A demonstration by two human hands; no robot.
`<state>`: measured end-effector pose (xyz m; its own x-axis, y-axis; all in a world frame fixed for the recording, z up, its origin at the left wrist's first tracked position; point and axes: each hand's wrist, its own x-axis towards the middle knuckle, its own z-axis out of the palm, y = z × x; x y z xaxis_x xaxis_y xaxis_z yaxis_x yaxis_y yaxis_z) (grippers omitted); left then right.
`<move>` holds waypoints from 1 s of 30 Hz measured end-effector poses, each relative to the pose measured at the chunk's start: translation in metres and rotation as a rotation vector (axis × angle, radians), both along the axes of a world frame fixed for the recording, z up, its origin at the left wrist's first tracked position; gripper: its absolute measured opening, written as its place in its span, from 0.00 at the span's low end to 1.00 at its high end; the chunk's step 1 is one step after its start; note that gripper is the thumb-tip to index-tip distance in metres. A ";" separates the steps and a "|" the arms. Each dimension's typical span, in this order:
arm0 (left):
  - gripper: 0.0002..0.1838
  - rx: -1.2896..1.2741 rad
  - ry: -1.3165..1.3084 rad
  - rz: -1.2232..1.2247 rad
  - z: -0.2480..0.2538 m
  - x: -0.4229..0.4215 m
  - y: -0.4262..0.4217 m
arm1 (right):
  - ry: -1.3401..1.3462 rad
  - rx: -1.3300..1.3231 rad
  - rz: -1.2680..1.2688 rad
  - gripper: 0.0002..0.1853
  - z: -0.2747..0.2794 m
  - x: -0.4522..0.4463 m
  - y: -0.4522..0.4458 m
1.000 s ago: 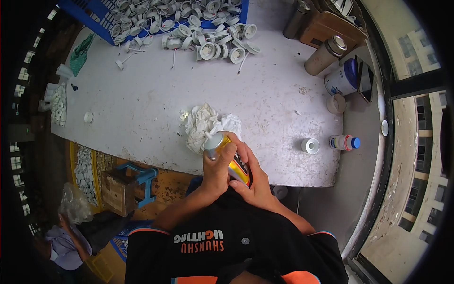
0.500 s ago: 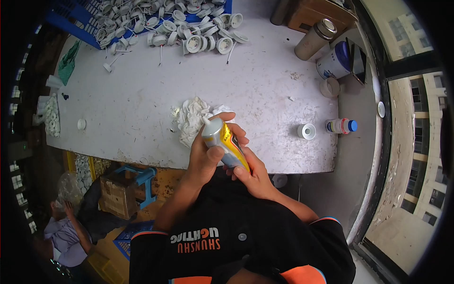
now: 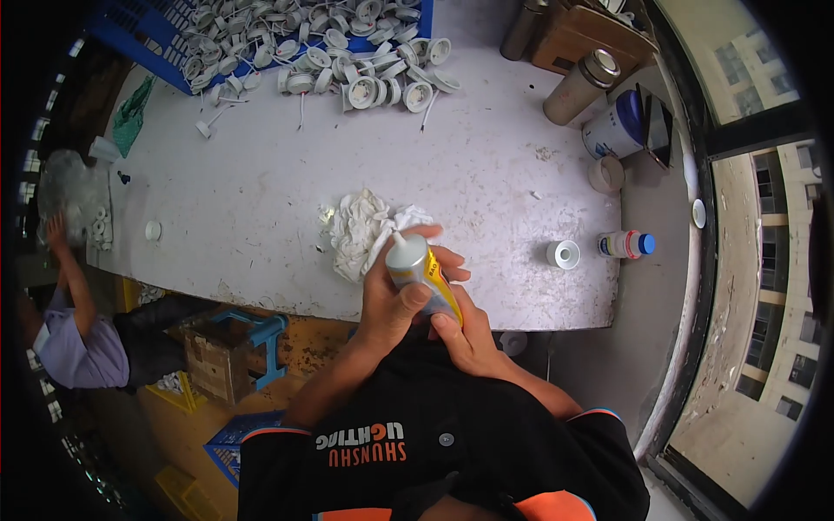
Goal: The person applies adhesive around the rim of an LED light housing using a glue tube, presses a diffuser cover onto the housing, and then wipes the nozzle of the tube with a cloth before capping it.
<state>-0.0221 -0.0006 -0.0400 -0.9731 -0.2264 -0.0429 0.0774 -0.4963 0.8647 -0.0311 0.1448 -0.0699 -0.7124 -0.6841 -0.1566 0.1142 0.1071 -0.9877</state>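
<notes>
A silver and yellow glue tube (image 3: 422, 274) with a white nozzle is held between my two hands over the table's front edge. My left hand (image 3: 395, 304) wraps round its upper part, with the thumb across the front and fingers behind. Around the lower, yellow end, my right hand (image 3: 472, 337) is closed with its thumb pressed on the tube. The nozzle points up and away from me, near a crumpled white cloth (image 3: 358, 234) on the table. Nothing visible comes out of the nozzle.
A blue crate (image 3: 148, 54) with many white lamp parts (image 3: 363, 90) stands at the back. To the right are a white round fitting (image 3: 565, 254), a blue-capped bottle (image 3: 624, 244) and a steel flask (image 3: 580, 89). A co-worker (image 3: 85, 343) handles a clear plastic bag at left.
My hands and the tube have shifted slightly right and down in view, the nozzle now more upright. The co-worker has raised the plastic bag towards the table's left end.
</notes>
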 end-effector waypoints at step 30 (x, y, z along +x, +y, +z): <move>0.19 -0.354 -0.231 -0.097 0.005 -0.016 -0.012 | 0.676 0.920 -0.309 0.08 -0.190 -0.250 0.113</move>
<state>-0.0381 -0.0124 -0.0354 -0.9646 -0.1744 -0.1978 -0.1702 -0.1612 0.9721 -0.2811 0.2583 -0.2604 -0.9552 -0.2947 -0.0280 -0.2557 0.8693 -0.4231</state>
